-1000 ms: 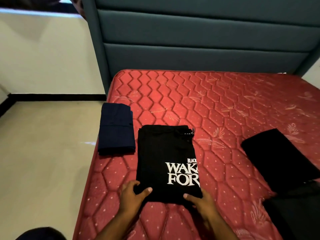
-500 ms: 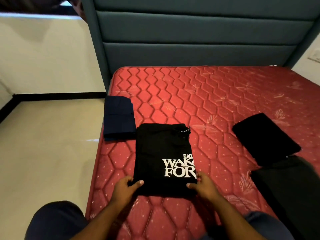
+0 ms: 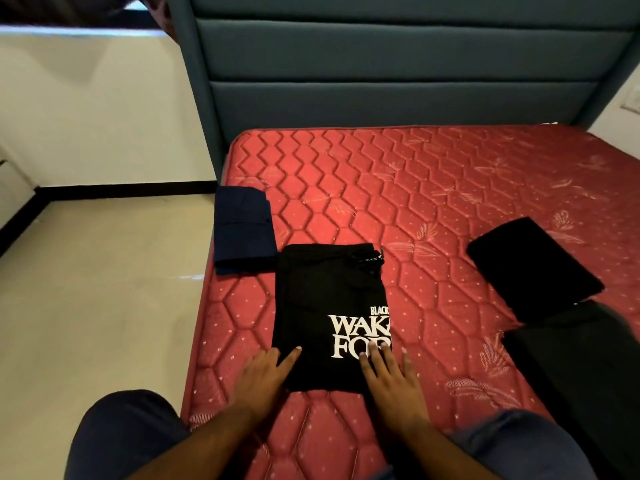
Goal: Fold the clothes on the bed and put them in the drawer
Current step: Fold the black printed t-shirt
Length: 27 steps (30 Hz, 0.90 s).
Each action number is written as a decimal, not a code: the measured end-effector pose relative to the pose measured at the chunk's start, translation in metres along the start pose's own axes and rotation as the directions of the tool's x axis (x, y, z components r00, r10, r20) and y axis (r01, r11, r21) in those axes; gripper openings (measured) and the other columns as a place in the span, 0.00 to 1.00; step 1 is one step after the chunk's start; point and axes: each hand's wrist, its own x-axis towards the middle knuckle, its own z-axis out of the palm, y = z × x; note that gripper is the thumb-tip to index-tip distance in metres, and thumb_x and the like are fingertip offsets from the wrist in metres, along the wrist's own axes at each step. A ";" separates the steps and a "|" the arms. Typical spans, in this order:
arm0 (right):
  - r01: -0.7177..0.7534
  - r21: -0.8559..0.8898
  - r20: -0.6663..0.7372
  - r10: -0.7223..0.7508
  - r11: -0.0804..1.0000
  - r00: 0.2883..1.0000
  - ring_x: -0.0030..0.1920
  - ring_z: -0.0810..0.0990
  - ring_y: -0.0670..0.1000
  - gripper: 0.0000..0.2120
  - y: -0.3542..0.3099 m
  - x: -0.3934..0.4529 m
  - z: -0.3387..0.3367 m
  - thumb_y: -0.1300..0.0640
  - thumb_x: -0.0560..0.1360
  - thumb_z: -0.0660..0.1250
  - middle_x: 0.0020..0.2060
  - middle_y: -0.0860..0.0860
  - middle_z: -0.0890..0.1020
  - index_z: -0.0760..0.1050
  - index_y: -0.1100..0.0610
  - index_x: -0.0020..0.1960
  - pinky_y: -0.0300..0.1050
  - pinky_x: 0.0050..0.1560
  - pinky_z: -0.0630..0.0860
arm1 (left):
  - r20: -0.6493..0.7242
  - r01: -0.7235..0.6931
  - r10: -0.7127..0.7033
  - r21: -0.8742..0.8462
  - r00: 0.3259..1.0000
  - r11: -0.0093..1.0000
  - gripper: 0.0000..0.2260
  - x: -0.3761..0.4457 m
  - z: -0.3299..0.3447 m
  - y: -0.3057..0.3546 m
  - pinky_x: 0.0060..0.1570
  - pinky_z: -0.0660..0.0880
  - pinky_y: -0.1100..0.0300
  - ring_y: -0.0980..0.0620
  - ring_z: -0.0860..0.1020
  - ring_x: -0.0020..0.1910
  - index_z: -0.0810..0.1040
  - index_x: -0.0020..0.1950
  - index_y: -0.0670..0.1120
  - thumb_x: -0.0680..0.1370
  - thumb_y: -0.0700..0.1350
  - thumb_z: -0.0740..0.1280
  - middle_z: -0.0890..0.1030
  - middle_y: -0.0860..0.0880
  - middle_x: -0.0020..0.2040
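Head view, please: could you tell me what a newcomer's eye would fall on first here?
Probably the red quilted mattress, which fills most of the view below a teal padded headboard. Next, the folded black T-shirt with white lettering lies near the front edge, the left hand and right hand resting flat on its near end. A folded navy garment sits at the mattress's left edge.

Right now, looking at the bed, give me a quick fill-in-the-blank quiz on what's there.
1. Both hands, left hand and right hand, rest on the folded ____ shirt.
2. The shirt's lettering is ____.
3. The navy garment lies at the mattress's ____ edge.
4. The headboard is dark ____.

Missing words: black; white; left; teal
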 end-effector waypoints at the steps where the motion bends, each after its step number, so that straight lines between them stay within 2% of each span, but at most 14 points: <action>1: 0.027 -0.032 0.017 -0.026 0.999 1.000 0.62 0.76 0.62 0.43 0.001 0.004 0.004 0.52 0.50 0.79 0.60 0.60 0.79 0.72 0.59 0.63 0.66 0.63 0.62 | -0.077 -0.032 0.035 0.034 0.996 0.999 0.31 0.005 -0.003 -0.003 0.34 0.69 0.59 0.52 0.71 0.34 0.79 0.61 0.54 0.57 0.50 0.75 0.70 0.52 0.38; 3: 0.068 -0.067 0.079 -0.062 0.995 0.995 0.54 0.82 0.59 0.31 0.005 0.012 -0.010 0.53 0.54 0.77 0.52 0.58 0.83 0.79 0.59 0.56 0.64 0.66 0.60 | -0.165 -0.084 0.088 0.029 0.982 0.996 0.19 0.019 -0.017 -0.011 0.39 0.63 0.56 0.50 0.68 0.40 0.83 0.51 0.55 0.62 0.52 0.65 0.68 0.51 0.43; 4: 0.071 -0.051 0.069 -0.068 0.996 0.995 0.51 0.84 0.57 0.21 0.011 0.019 -0.025 0.55 0.59 0.72 0.48 0.55 0.84 0.80 0.56 0.52 0.62 0.68 0.63 | -0.197 -0.112 0.108 -0.008 0.974 0.994 0.17 0.030 -0.024 -0.017 0.43 0.66 0.56 0.49 0.70 0.44 0.83 0.48 0.55 0.61 0.51 0.65 0.70 0.51 0.47; 5: 0.033 0.054 0.093 -0.038 0.998 0.995 0.50 0.84 0.55 0.15 0.017 0.030 -0.045 0.57 0.64 0.66 0.47 0.53 0.84 0.80 0.54 0.51 0.58 0.67 0.68 | -0.208 -0.155 0.134 -0.090 0.969 0.984 0.18 0.044 -0.034 -0.024 0.49 0.71 0.54 0.47 0.72 0.51 0.83 0.47 0.54 0.59 0.48 0.68 0.73 0.49 0.53; 7: -0.138 0.281 0.199 0.084 0.950 0.976 0.54 0.81 0.57 0.15 0.040 0.064 -0.097 0.61 0.70 0.60 0.52 0.55 0.82 0.78 0.55 0.54 0.45 0.54 0.75 | -0.129 -0.132 0.087 -0.408 0.988 0.903 0.18 0.088 -0.068 -0.040 0.59 0.73 0.53 0.49 0.74 0.59 0.83 0.48 0.49 0.58 0.40 0.69 0.76 0.47 0.60; 8: -0.197 0.382 0.248 0.105 0.903 0.963 0.53 0.81 0.59 0.13 0.055 0.084 -0.122 0.63 0.70 0.60 0.50 0.59 0.82 0.78 0.59 0.52 0.43 0.45 0.75 | -0.035 -0.036 0.020 -0.551 0.999 0.833 0.15 0.113 -0.093 -0.047 0.57 0.73 0.57 0.53 0.76 0.56 0.84 0.47 0.46 0.62 0.39 0.69 0.79 0.48 0.55; 10: -0.258 0.558 0.214 0.164 0.788 0.963 0.42 0.82 0.62 0.09 0.089 0.132 -0.182 0.68 0.69 0.58 0.37 0.63 0.79 0.78 0.64 0.41 0.45 0.33 0.74 | 0.035 0.090 -0.090 -0.668 0.995 0.739 0.05 0.172 -0.147 -0.064 0.44 0.73 0.59 0.56 0.77 0.41 0.83 0.42 0.44 0.67 0.42 0.72 0.80 0.50 0.40; 12: -0.292 0.698 0.134 0.282 0.653 0.950 0.32 0.78 0.58 0.12 0.120 0.174 -0.241 0.69 0.68 0.56 0.32 0.59 0.76 0.78 0.65 0.42 0.52 0.32 0.80 | 0.003 0.101 -0.139 -0.702 0.990 0.705 0.04 0.231 -0.203 -0.076 0.34 0.70 0.58 0.54 0.74 0.33 0.80 0.38 0.41 0.70 0.39 0.73 0.77 0.48 0.32; 14: -0.229 0.796 0.016 0.358 0.561 0.934 0.31 0.76 0.54 0.14 0.143 0.208 -0.288 0.71 0.69 0.56 0.30 0.56 0.75 0.78 0.61 0.42 0.58 0.33 0.81 | -0.033 0.092 -0.177 -0.755 0.984 0.649 0.09 0.277 -0.252 -0.084 0.26 0.68 0.63 0.54 0.71 0.27 0.77 0.35 0.43 0.73 0.33 0.71 0.73 0.49 0.27; 17: -0.023 0.902 -0.179 0.422 0.431 0.889 0.36 0.78 0.56 0.14 0.172 0.253 -0.356 0.72 0.71 0.58 0.34 0.55 0.76 0.76 0.56 0.40 0.63 0.37 0.81 | -0.195 -0.007 -0.231 -0.778 0.953 0.629 0.09 0.338 -0.319 -0.094 0.26 0.68 0.65 0.58 0.69 0.24 0.78 0.38 0.45 0.73 0.33 0.71 0.73 0.50 0.28; 21: 0.252 0.899 -0.407 0.467 0.359 0.785 0.43 0.79 0.53 0.16 0.188 0.265 -0.393 0.72 0.74 0.62 0.39 0.50 0.78 0.75 0.51 0.44 0.50 0.40 0.82 | -0.429 -0.168 -0.233 -0.712 0.873 0.681 0.11 0.370 -0.365 -0.102 0.36 0.70 0.62 0.61 0.72 0.31 0.81 0.43 0.47 0.70 0.31 0.72 0.78 0.49 0.35; 23: 0.348 0.880 -0.468 0.461 0.323 0.754 0.41 0.79 0.49 0.15 0.189 0.251 -0.386 0.73 0.73 0.65 0.39 0.50 0.79 0.75 0.52 0.45 0.45 0.42 0.82 | -0.530 -0.248 -0.187 -0.643 0.827 0.725 0.11 0.357 -0.362 -0.102 0.43 0.72 0.64 0.65 0.75 0.36 0.82 0.47 0.46 0.68 0.34 0.73 0.80 0.56 0.37; 25: 0.410 0.856 -0.514 0.430 0.314 0.742 0.39 0.79 0.46 0.14 0.185 0.228 -0.354 0.74 0.71 0.68 0.39 0.51 0.80 0.77 0.56 0.46 0.41 0.44 0.80 | -0.631 -0.355 -0.070 -0.521 0.772 0.776 0.12 0.326 -0.335 -0.099 0.49 0.72 0.67 0.66 0.77 0.43 0.83 0.49 0.43 0.66 0.36 0.71 0.81 0.61 0.41; 27: 0.392 0.852 -0.511 0.383 0.348 0.770 0.40 0.78 0.42 0.13 0.173 0.203 -0.302 0.75 0.68 0.70 0.38 0.49 0.81 0.80 0.61 0.47 0.34 0.45 0.76 | -0.647 -0.404 0.032 -0.435 0.761 0.805 0.14 0.282 -0.284 -0.091 0.55 0.71 0.68 0.59 0.78 0.50 0.82 0.51 0.39 0.66 0.33 0.69 0.82 0.54 0.48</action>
